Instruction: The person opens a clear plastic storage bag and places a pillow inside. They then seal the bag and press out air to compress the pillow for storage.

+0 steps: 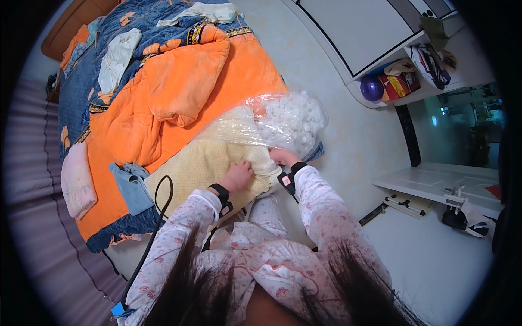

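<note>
A pale yellow dotted fabric cover [195,163], perhaps a pillow, lies across the near corner of the bed. My left hand [238,177] is on top of it, fingers curled into the cloth. At the cover's right end, my right hand [284,156] grips its whitish bunched edge [267,163]; the fingertips are partly hidden. Just beyond that hand is a clear plastic bag [261,136] that overlaps the cover. White fluffy filling [299,118] bulges inside the plastic at the bed's right edge.
An orange and blue quilt [179,81] covers the bed. Folded blue jeans [132,187] and a pink folded bundle [78,181] lie left. A black cable [161,216] runs by my left arm. Shelves with a purple ball [371,88] and a white door [436,181] stand right.
</note>
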A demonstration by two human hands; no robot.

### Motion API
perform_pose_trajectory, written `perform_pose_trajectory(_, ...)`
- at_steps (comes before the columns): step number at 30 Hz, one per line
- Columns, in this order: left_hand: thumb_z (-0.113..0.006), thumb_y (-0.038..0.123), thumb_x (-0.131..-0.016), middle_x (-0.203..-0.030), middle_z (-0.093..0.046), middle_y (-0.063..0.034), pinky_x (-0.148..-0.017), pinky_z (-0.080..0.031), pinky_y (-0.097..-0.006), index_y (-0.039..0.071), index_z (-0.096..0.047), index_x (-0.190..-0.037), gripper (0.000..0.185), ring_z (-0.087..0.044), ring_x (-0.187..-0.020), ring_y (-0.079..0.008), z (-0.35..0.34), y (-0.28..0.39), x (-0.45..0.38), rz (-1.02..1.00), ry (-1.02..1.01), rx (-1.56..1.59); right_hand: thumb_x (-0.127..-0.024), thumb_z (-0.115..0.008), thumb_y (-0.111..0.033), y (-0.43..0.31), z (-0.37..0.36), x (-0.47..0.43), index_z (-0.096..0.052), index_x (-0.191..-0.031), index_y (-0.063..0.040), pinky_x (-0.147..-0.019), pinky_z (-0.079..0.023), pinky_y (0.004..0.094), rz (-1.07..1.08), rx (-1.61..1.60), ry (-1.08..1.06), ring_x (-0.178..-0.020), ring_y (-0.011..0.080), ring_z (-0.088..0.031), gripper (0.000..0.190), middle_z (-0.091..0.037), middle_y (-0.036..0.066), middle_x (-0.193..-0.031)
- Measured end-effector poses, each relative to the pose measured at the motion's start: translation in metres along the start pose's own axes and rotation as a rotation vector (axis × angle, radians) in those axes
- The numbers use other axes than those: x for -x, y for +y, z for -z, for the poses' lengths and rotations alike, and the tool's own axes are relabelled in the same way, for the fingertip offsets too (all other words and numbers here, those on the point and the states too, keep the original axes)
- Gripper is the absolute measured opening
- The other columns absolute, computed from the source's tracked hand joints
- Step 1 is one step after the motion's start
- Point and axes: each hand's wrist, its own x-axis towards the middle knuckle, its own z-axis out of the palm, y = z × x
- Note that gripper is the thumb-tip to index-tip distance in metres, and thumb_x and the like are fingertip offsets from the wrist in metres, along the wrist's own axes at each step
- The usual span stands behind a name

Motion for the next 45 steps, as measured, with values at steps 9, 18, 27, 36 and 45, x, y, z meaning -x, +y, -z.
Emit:
perform_pose_trajectory(9, -0.058, 0.023, -0.074, -0.123, -0.046, -0.0133, -0.088, -0.037, -0.0534, 0.01, -0.063, -0.097, 0.027, -0.04, -0.119, -0.028, -0.026, -0.028, 0.028, 0.143, 0.211, 0.174, -0.065, -0.06, -0.02, -0.016, -0.054, 0.019, -0.063, -0.11, -0.005, -0.087, -0.047, 0.0411, -0.043, 1.148, 0.303, -0.112, 0.03, -0.054, 0.047, -0.053, 0.017, -0.126)
perform_pose_trajectory(18, -0.071, 0.025, -0.065, -0.14, -0.034, -0.0129, -0.099, -0.023, -0.0652, 0.011, -0.063, -0.1, 0.039, -0.024, -0.135, -0.0279, -0.013, -0.037, 0.067, 0.112, -0.077, 0.058, -0.077, -0.06, -0.038, 0.022, -0.031, -0.016, -0.066, -0.103, -0.01, -0.082, -0.048, 0.037, 0.21, 0.585, 0.414, -0.098, 0.0297, -0.061, 0.039, -0.064, 0.016, -0.104)
perform_pose_trajectory(27, -0.067, 0.018, -0.068, -0.128, -0.044, -0.0116, -0.092, -0.035, -0.057, 0.016, -0.063, -0.1, 0.032, -0.035, -0.126, -0.0282, -0.012, -0.056, 0.083, 0.018, -0.045, 0.155, -0.071, -0.071, -0.015, -0.012, 0.072, -0.03, -0.051, -0.115, 0.002, -0.087, -0.045, 0.0332, 0.433, -0.542, 1.426, -0.094, 0.026, -0.059, 0.051, -0.058, 0.016, -0.107)
perform_pose_trajectory(36, -0.067, 0.02, -0.068, -0.119, -0.047, -0.0152, -0.09, -0.038, -0.051, 0.0, -0.048, -0.112, 0.052, -0.044, -0.115, -0.031, 0.005, -0.114, 0.07, 0.654, 0.258, 0.37, -0.079, -0.056, -0.02, -0.061, -0.021, 0.019, -0.057, -0.116, -0.011, -0.096, -0.029, 0.0531, 0.35, 1.019, 0.959, -0.122, 0.0351, -0.038, 0.038, -0.046, 0.011, -0.131)
perform_pose_trajectory(45, -0.073, 0.032, -0.067, -0.139, -0.034, -0.02, -0.104, -0.03, -0.0494, -0.001, -0.039, -0.126, 0.075, -0.034, -0.128, -0.0334, 0.009, -0.122, 0.065, 0.708, 0.129, 0.547, -0.081, -0.055, -0.014, -0.034, -0.006, -0.054, -0.061, -0.105, -0.008, -0.078, -0.047, 0.032, 0.109, -0.177, 0.079, -0.092, 0.0178, -0.06, 0.026, -0.063, 0.007, -0.102)
